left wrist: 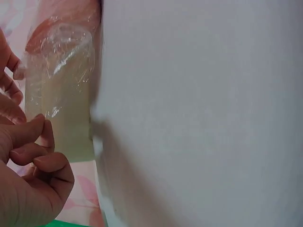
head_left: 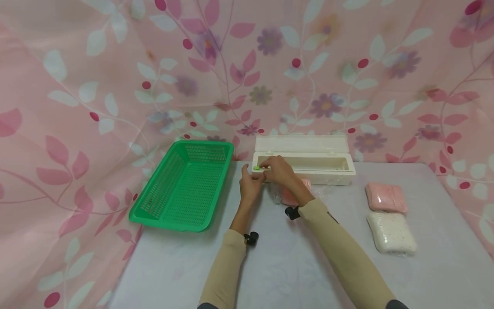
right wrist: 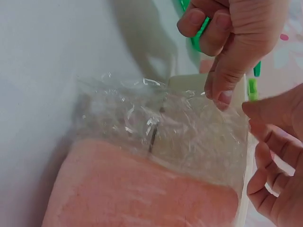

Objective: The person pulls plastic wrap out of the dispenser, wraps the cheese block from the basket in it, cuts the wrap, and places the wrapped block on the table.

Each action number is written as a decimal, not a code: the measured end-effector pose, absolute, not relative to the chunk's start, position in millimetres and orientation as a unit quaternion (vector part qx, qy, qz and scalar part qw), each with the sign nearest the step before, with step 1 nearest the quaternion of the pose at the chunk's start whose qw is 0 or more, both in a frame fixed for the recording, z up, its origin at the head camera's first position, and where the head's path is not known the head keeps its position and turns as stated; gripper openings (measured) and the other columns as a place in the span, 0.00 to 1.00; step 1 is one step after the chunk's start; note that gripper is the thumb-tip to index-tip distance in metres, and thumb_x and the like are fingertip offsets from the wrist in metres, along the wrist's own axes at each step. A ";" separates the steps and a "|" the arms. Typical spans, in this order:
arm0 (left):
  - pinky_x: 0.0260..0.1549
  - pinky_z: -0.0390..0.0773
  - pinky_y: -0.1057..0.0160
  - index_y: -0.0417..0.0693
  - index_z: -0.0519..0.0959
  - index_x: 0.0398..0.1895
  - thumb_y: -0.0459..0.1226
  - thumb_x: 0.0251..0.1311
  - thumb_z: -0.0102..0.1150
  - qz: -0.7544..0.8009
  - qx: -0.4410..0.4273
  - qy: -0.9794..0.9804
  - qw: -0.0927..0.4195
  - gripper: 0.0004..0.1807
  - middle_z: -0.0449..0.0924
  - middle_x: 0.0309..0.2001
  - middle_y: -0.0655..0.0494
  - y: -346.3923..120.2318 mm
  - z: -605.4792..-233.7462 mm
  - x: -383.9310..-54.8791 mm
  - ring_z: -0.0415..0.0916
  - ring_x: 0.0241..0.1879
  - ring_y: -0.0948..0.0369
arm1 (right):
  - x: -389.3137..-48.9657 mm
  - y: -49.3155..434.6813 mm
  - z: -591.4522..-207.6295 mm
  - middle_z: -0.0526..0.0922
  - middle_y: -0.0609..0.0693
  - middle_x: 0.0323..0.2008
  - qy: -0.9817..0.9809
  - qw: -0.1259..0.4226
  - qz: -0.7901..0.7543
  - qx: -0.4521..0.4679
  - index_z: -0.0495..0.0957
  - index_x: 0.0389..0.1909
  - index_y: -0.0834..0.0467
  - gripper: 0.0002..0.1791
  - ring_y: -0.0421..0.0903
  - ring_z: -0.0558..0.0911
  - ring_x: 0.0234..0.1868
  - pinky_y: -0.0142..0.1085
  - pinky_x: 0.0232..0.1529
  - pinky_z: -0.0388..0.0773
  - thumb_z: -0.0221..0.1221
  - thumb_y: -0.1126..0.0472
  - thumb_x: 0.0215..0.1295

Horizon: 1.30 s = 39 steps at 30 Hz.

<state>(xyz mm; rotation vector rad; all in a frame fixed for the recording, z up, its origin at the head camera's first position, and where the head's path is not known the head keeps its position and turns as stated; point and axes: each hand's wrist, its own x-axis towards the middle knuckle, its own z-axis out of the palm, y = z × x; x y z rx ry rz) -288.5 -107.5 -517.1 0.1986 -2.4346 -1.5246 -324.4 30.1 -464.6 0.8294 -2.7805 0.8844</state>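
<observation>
A pink block (right wrist: 142, 184) in clear plastic wrap (right wrist: 123, 106) is in front of a long white box (head_left: 332, 177). The box's lid (head_left: 301, 143) stands raised, and a small green tab (head_left: 256, 168) sits at its left end. My left hand (head_left: 251, 184) pinches an edge of the film between thumb and index finger at the box's front left corner. Close beside it, my right hand (head_left: 279, 170) reaches over the box's front rim. In the right wrist view its thumb and index fingertips pinch the film beside the left hand's.
A green plastic basket (head_left: 185, 189) with perforated walls is on the left. At the right lie a pink wrapped packet (head_left: 386, 197) and a white wrapped packet (head_left: 391, 233). A floral curtain (head_left: 247, 77) hangs behind the white table (head_left: 301, 257).
</observation>
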 end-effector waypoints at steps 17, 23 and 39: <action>0.41 0.80 0.55 0.46 0.76 0.62 0.32 0.57 0.69 -0.558 0.066 -0.820 0.109 0.28 0.86 0.31 0.47 -108.7 -525.3 -294.1 0.84 0.35 0.55 | -322.7 20.3 -468.1 0.87 0.44 0.37 -0.946 0.095 0.220 0.217 0.89 0.42 0.47 0.12 0.51 0.75 0.39 0.46 0.37 0.71 0.69 0.49 0.60; 0.38 0.81 0.55 0.42 0.77 0.61 0.29 0.53 0.70 -0.571 0.070 -0.809 0.120 0.29 0.86 0.31 0.44 -108.3 -525.5 -294.7 0.85 0.33 0.54 | -327.9 42.2 -468.4 0.87 0.40 0.35 -0.947 0.074 0.235 0.204 0.89 0.41 0.44 0.12 0.48 0.75 0.36 0.42 0.31 0.70 0.69 0.46 0.59; 0.42 0.80 0.54 0.44 0.80 0.59 0.29 0.49 0.73 -0.587 0.098 -0.794 0.125 0.29 0.86 0.32 0.44 -114.4 -532.9 -295.4 0.85 0.35 0.54 | -306.6 197.7 -461.9 0.87 0.52 0.43 -0.949 0.063 0.263 0.161 0.89 0.39 0.53 0.11 0.58 0.78 0.49 0.55 0.46 0.70 0.71 0.52 0.58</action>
